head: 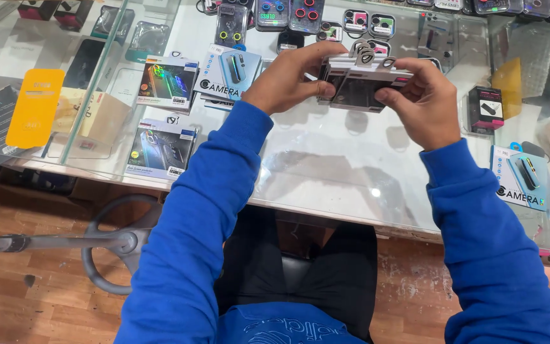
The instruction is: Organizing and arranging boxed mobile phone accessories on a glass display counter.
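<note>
Above the glass counter [326, 159], the left hand [288, 79] and right hand [424, 102] are both grasping one stack of packets [359, 83], its long axis lying left-right

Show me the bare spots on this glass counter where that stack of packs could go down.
The widest bare glass lies under both hands, between the phone-case box on the left and the blue camera-protector pack on the right. The far edge is crowded with lens-ring packs. The left hand and right hand hold the stack of packs.
</note>
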